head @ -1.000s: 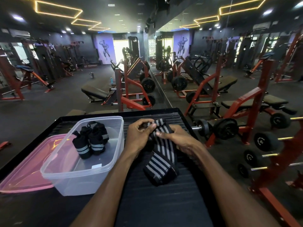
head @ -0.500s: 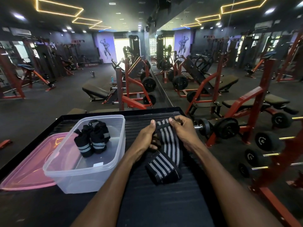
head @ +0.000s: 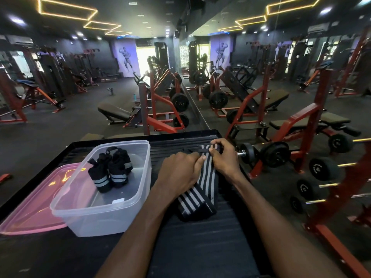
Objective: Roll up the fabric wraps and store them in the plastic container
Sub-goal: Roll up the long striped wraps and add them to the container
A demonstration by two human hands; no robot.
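Observation:
A black fabric wrap with grey stripes [head: 206, 177] lies stretched along the black ribbed table [head: 200, 237], its near end folded under. My right hand [head: 222, 157] pinches the wrap's far end. My left hand [head: 178, 173] presses down on its left edge, thumb on the stripes. A clear plastic container [head: 96, 215] stands to the left with two rolled black wraps [head: 109, 173] inside, standing upright.
A pink lid [head: 30, 213] lies partly under the container at the table's left edge. Beyond the right edge are a red dumbbell rack [head: 325, 177] and benches. A mirror wall runs ahead past the table's far rim.
Both hands have moved away from me along the wrap. The right hand now holds its far end and the wrap lies flatter and longer on the table.

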